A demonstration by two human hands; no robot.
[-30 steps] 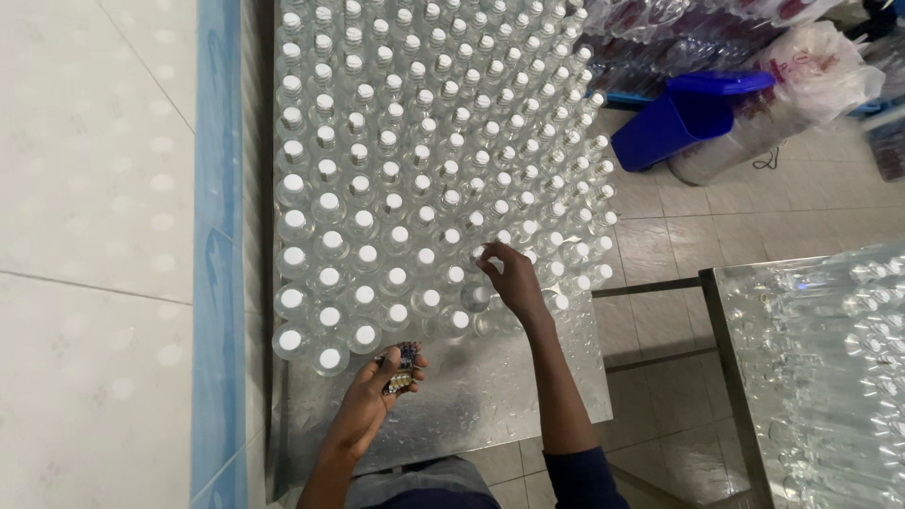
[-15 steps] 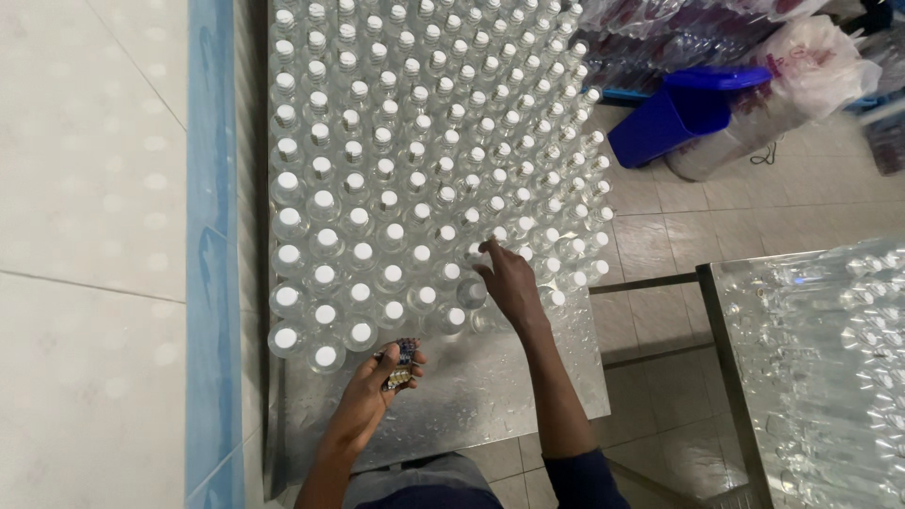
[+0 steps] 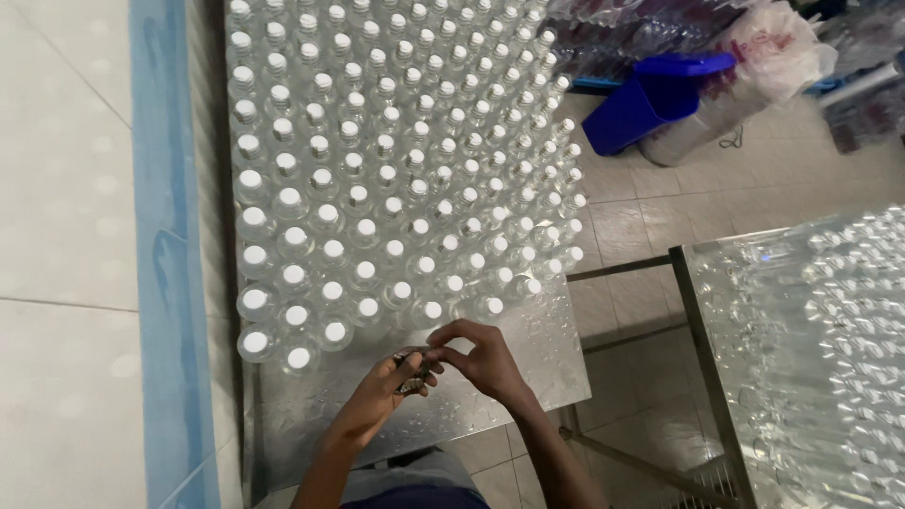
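- Left hand [image 3: 391,382] is cupping a small dark bundle [image 3: 412,372], fingers curled round it.
- Right hand [image 3: 481,358] is pinching at that bundle.
- Capped bottles [image 3: 377,179] are crowding the wet metal table [image 3: 528,368].

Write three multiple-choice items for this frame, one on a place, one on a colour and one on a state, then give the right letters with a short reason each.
1. Where are the hands?
A. Over the bare near end of the metal table
B. Over the tiled floor
C. On the blue bin

2. What colour are the bottle caps?
A. Red
B. White
C. Black

3. How do the hands stand?
A. Far apart, both flat
B. Brought together at a small dark item
C. Each lifting a bottle

Key:
1. A: the left hand and right hand are over the wet metal table, in front of the clear bottles.
2. B: every cap seen from above is white.
3. B: the left hand holds a small dark item and the right hand's fingers meet it.
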